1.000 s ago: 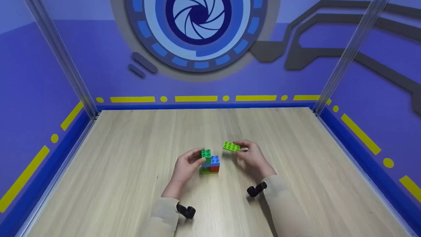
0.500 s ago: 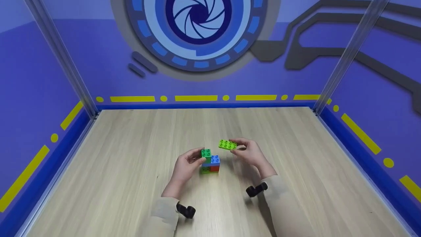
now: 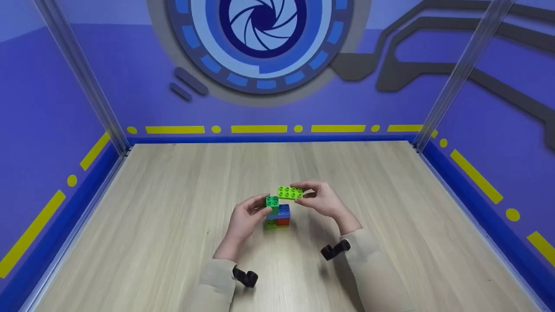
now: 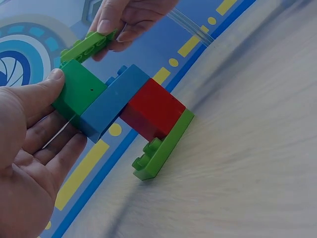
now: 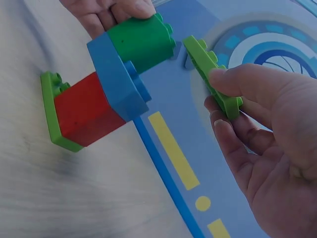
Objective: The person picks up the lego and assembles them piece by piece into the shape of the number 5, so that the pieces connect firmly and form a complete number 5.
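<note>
A stack of toy building bricks stands on the table. At its bottom is a flat lime plate [image 4: 166,148], then a red brick [image 4: 154,109] on one half of it. A blue brick [image 4: 116,101] lies across the red one and overhangs it. On the overhanging half sits a dark green brick [image 3: 272,204], which my left hand [image 3: 248,217] pinches between thumb and fingers. My right hand [image 3: 323,199] pinches a second lime plate [image 3: 289,192] by one end, studs up. That plate is held just above and behind the blue brick's bare studs, close beside the green brick's top.
The pale wooden table [image 3: 173,186] is bounded by blue-purple panels [image 3: 260,117] at the back and sides. Metal posts [image 3: 86,73] rise at the back corners. Black wrist cameras [image 3: 246,277] sit on both sleeves.
My right hand has moved left with the lime plate, from beside the stack to over its back, and the plate has turned slightly. My left hand and the stack have stayed put.
</note>
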The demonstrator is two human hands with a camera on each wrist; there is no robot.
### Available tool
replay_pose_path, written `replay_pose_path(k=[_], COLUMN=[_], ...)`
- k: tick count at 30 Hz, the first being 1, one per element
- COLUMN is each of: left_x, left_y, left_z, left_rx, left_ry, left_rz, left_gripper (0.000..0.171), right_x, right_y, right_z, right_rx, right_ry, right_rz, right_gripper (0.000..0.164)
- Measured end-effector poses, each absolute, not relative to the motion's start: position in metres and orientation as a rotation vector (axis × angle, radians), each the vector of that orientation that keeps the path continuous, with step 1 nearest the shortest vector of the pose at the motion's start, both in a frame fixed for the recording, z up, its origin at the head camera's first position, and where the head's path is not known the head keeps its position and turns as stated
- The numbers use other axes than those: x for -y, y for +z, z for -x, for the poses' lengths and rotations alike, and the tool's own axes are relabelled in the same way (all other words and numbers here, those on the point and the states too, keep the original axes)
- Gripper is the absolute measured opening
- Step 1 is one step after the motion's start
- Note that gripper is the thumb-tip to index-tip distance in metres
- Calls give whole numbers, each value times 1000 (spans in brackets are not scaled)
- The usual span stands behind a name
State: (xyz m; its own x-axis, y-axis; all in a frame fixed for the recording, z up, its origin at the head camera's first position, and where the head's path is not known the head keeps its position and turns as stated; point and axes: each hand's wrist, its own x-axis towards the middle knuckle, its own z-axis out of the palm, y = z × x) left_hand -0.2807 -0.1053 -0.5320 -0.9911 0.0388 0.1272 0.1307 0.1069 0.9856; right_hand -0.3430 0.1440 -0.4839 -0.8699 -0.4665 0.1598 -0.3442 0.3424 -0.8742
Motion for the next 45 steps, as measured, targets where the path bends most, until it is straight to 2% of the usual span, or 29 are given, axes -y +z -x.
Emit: replay_pose_path(k=[10, 45], left_x=[106, 106], left_y=[-534, -533], left_z=[282, 281], left_rx=[2282, 2283], left_ry=[-2053, -2019], left_rz=[196, 227], left_gripper=[42, 42], right_x=[-132, -120], right_y=[-481, -470], right_z=[341, 340], right_rx=[-2410, -2481], right_ry=[-1539, -1313], right_rz=[870, 1010], right_gripper=[36, 34])
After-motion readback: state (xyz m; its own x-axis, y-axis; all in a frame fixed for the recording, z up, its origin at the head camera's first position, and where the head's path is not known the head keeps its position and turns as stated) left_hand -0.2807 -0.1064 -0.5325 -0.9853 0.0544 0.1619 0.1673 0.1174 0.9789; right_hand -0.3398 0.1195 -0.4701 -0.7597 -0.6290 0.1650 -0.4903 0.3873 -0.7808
